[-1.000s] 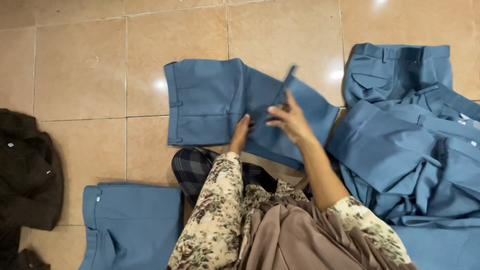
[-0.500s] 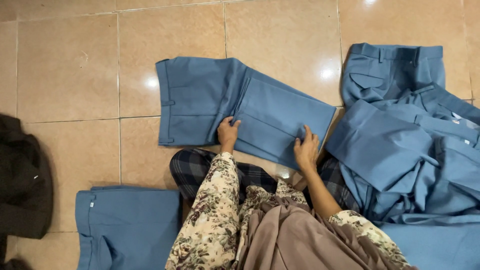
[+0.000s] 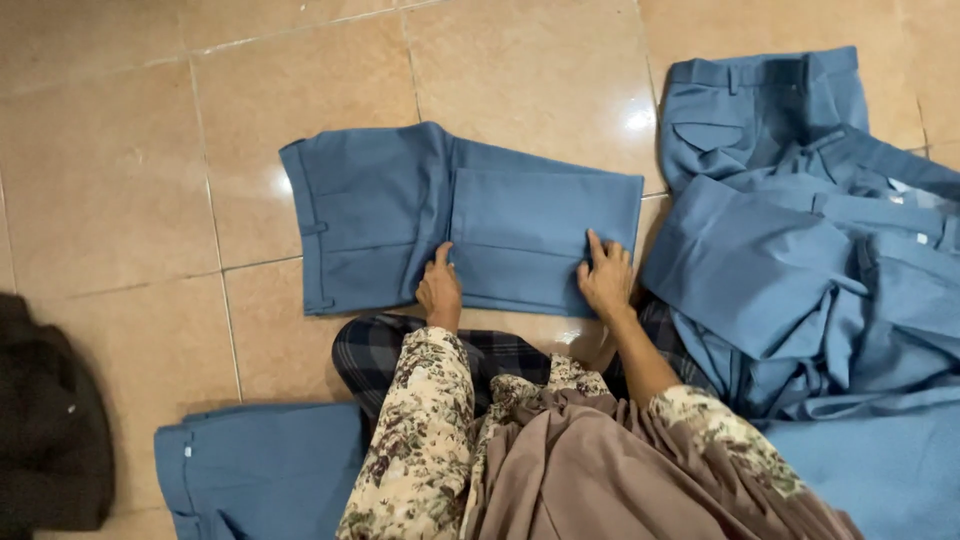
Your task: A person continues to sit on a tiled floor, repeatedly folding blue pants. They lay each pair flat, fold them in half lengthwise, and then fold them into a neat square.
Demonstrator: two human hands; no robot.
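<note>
At the centre of the frame, a folded pair of blue trousers (image 3: 450, 220) is lying flat on the tiled floor (image 3: 130, 170). The left hand (image 3: 440, 290) is pressing palm-down on its near edge, fingers released and spread, grasping nothing; the right hand (image 3: 606, 280) is doing likewise near the folded right end. A heap of blue trousers (image 3: 800, 240) is sitting at right, another folded pair (image 3: 260, 470) at lower left, and a dark garment (image 3: 45, 420) at the left edge.
</note>
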